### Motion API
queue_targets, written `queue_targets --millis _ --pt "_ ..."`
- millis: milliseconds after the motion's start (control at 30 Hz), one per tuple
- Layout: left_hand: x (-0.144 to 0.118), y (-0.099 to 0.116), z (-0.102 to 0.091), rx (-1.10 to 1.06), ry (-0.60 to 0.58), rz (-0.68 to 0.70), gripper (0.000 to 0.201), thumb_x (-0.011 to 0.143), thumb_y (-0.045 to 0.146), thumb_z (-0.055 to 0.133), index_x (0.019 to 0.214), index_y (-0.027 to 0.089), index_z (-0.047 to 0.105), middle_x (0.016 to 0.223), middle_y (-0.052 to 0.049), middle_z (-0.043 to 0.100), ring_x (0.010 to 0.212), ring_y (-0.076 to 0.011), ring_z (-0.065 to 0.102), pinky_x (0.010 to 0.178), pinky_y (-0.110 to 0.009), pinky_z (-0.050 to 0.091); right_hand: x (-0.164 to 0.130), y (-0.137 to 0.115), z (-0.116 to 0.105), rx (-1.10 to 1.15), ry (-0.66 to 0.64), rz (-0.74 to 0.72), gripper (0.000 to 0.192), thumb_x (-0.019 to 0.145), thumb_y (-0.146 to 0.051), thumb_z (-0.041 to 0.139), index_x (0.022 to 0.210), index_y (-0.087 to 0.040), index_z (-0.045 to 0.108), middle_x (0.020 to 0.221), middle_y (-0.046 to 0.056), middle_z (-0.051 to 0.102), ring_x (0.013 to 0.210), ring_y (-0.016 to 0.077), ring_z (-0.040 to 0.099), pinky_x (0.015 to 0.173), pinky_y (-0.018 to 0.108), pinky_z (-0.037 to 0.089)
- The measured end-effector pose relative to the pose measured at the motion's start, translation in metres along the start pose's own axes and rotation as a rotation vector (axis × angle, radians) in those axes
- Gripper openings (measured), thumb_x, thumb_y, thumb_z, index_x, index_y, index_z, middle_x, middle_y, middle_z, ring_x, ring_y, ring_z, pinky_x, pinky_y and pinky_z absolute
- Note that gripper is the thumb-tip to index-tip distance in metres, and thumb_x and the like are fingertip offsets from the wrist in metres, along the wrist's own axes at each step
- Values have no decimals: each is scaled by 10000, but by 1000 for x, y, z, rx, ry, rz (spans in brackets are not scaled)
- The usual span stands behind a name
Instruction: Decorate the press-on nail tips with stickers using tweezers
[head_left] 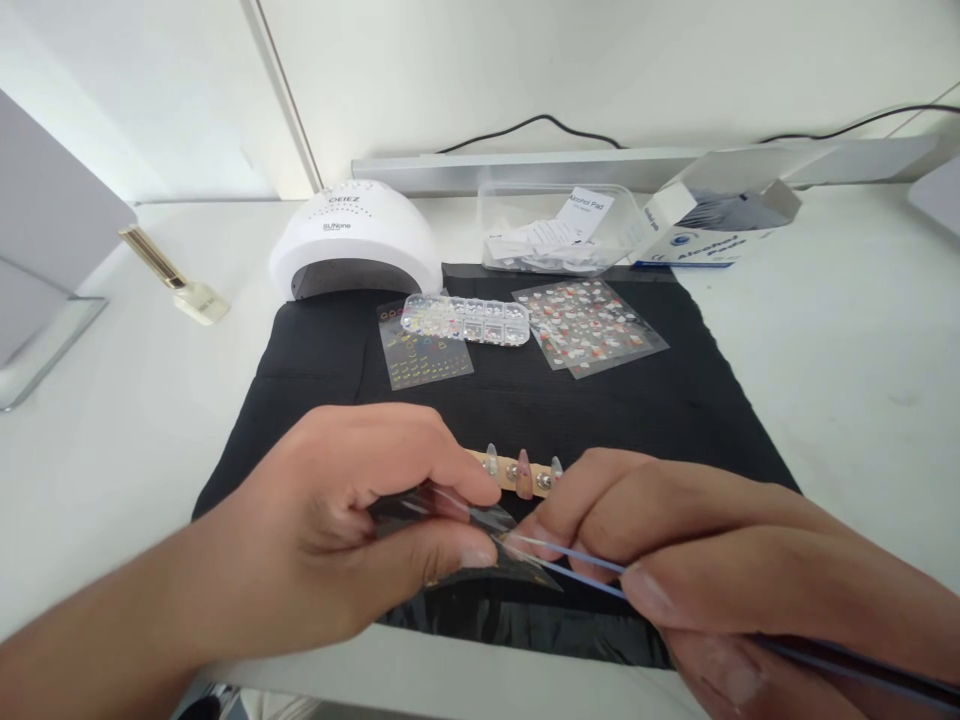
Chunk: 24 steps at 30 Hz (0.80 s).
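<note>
Currently, a clear sheet (538, 574) with a few small gold marks is held above the black cloth (315, 370), near the tabletop's (862, 400) front edge. The left hand (322, 540) pinches it between thumb and bent forefinger; one corner projects toward the right. The right hand (675, 530) is pressed closed around a pair of tweezers (585, 557), whose two prongs point left, their tips at the sheet. Contact between tips and sheet: cannot tell.

Just beyond the fingers, a tan strip (503, 475) carries upright nail tips, one pinkish (524, 475) and the others clear; its right end is hidden by the right hand.

Farther back on the cloth: a lidded rhinestone case (495, 320) overlaps a sticker sheet with yellow marks (431, 365). To its right, overlapping sheets of white and orange stickers (592, 325).

At the cloth's far left corner, a white lamp (352, 235), labelled SUNone, opening toward the front. Toward the tabletop's left edge, a gold-capped bottle (201, 303) lies tilted in view.

Along the tabletop's back edge: a clear tub (491, 215) containing Alcohol Pad packets (585, 215); just right of it, an open Alcohol Pads box (705, 245) filled with sachets.
</note>
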<state>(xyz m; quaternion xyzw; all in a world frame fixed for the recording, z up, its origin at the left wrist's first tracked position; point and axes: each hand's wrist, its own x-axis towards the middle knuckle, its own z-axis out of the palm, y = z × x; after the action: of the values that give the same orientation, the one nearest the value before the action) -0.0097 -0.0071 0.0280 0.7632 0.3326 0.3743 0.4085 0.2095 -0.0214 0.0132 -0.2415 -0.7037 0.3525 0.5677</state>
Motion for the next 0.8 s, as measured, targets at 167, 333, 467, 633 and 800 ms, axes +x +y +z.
queue_targets --millis 167,333,467,633,800 --pt "0 0 0 -8 3 -11 125 870 114 790 944 175 710 786 -1 713 662 -103 665 584 -166 549 1 1 0 6 -16 -21 269 902 -502 729 934 -246 803 691 69 693 616 220 698 554 355 662" --pt "-1 1 -1 6 -7 -15 101 873 144 798 929 171 719 769 4 706 649 -95 657 575 -156 536 9 -4 5 23 11 -43 277 876 -499 750 976 -248 810 695 88 722 575 229 691 478 346 627" --pt "0 2 -2 19 -15 -32 90 873 142 798 905 165 717 767 9 709 652 -86 658 572 -140 526 9 -5 3 29 -7 -46 294 876 -509 745 979 -241 810 690 91 720 585 234 693 494 360 638" --pt "0 3 -1 23 -23 -22 82 883 151 793 895 163 713 758 7 701 655 -97 660 575 -160 530 3 -4 0 25 -27 -25 270 890 -504 741 936 -246 807 690 77 711 594 214 687 516 345 646" --pt "1 4 -2 25 -37 -21 80 891 153 786 891 167 707 763 6 694 651 -99 650 563 -171 517 0 -4 1 22 -2 12 256 893 -504 741 893 -254 797 685 70 703 591 208 680 534 349 650"
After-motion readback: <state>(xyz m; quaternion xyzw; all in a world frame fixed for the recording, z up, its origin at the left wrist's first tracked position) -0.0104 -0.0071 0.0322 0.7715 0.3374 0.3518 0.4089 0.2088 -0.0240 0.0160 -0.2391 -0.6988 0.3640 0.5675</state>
